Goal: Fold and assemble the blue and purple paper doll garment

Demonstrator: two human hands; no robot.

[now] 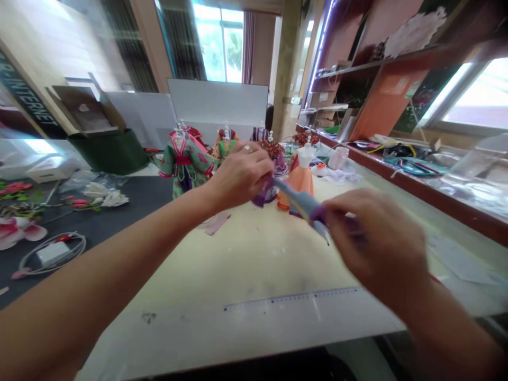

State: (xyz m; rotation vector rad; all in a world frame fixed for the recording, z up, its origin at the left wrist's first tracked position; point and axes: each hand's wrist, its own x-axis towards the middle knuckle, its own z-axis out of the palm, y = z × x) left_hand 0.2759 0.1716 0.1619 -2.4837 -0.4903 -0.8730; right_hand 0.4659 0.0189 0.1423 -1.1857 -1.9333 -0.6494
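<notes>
My left hand (240,174) is closed in a pinch on a small purple piece of cloth (262,194), held above the pale cutting mat (254,264). My right hand (377,243), blurred by motion, is wrapped round a blue and grey pen-shaped tool (304,206) whose tip points down at the mat. Behind my hands stands a row of small dress forms in doll dresses: a green and pink one (184,161), an orange one (302,177) and others between them.
A clear ruler (293,299) lies on the mat near the front edge. Fabric flowers (18,222) and a white cable with adapter (51,254) lie on the dark surface at left. A red-edged counter (416,174) with tools runs along the right, shelves above it.
</notes>
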